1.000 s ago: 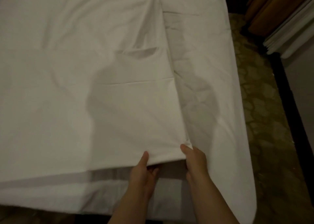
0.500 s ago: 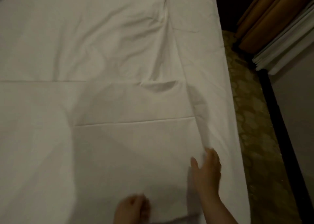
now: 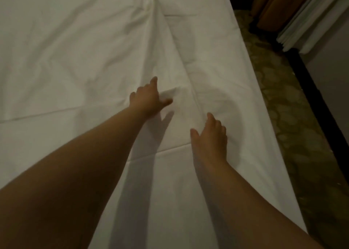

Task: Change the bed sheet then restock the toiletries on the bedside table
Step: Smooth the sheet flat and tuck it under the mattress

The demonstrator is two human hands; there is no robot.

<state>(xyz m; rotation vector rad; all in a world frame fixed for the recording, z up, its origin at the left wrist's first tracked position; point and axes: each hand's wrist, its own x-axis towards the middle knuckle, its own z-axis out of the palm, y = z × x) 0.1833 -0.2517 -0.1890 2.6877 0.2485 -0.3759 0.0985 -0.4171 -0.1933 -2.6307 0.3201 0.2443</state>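
A white bed sheet (image 3: pixel 79 56) covers the bed and fills most of the view, with fold creases across it and a long ridge running up its right part. My left hand (image 3: pixel 148 99) lies flat on the sheet near the middle, fingers spread, pressing a small wrinkle. My right hand (image 3: pixel 211 135) rests on the sheet lower and to the right, beside the ridge, fingers slightly bent on the cloth. Neither hand grips anything. No toiletries or bedside table are in view.
The bed's right edge (image 3: pixel 268 135) drops to a patterned carpet (image 3: pixel 302 131). Brown and white curtains (image 3: pixel 294 12) hang at the top right. A dark baseboard (image 3: pixel 319 105) and a grey wall run along the far right.
Both hands let go of the sheet's near edge and moved forward over the bed. They now lie flat on the spread sheet, and my arms stretch far out.
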